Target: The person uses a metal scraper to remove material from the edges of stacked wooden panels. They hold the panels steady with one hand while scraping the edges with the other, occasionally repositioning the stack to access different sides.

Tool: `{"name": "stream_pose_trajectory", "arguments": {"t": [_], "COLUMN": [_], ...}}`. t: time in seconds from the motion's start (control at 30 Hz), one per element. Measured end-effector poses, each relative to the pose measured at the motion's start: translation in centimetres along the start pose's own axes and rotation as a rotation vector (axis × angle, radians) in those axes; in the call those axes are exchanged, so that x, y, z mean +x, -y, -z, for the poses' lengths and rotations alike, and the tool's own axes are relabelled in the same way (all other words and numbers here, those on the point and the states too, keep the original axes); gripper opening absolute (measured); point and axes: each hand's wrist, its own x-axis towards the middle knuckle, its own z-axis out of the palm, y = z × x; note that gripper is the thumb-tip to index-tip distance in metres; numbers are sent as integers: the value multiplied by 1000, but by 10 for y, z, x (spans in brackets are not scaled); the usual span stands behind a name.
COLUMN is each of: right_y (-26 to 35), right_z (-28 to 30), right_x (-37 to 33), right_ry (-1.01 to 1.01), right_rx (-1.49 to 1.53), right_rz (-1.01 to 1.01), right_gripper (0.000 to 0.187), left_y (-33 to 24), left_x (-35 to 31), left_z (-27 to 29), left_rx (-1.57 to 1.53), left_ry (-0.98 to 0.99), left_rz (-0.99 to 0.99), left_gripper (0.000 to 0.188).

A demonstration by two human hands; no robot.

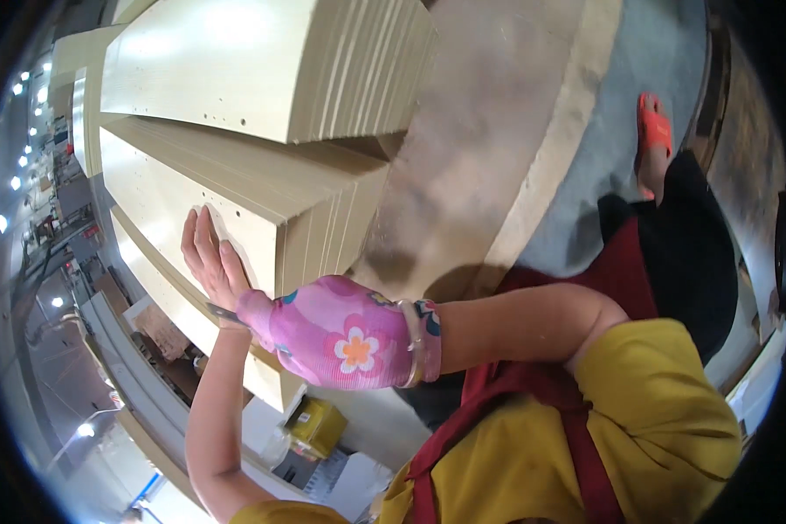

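Your sleeved right arm crosses mid-frame, its hand hidden.
Your left hand lies flat, fingers together, on the pale board stack at centre-left; nothing lifted yet.

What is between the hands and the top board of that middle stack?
Nothing visible for the right hand: it lies flat, fingers spread, on the pale top board. The left hand is hidden behind the pink sleeve at the stack's near edge, so its path cannot be judged.
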Motion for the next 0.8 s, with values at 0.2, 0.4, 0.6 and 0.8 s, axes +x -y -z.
{"name": "stream_pose_trajectory", "arguments": {"t": [0.2,0.4,0.6,0.8], "right_y": [-23,-66,-71,-76], "right_z": [82,122,126,121], "right_x": [-35,-72,-83,-103], "right_ry": [-259,-466,-528,-445], "right_rx": [54,108,222,150], "right_rz": [-444,-577,-594,-697], "right_gripper": [14,15,17,22], "left_y": [-7,-15,-88,-85], "left_x": [2,4,21,28], "left_z": [7,13,21,10], "left_rx": [-40,29,192,55], "left_ry": [-1,-96,187,189], "left_rz": [-10,-116,-292,-251], "left_gripper": [46,43,44,21]}}
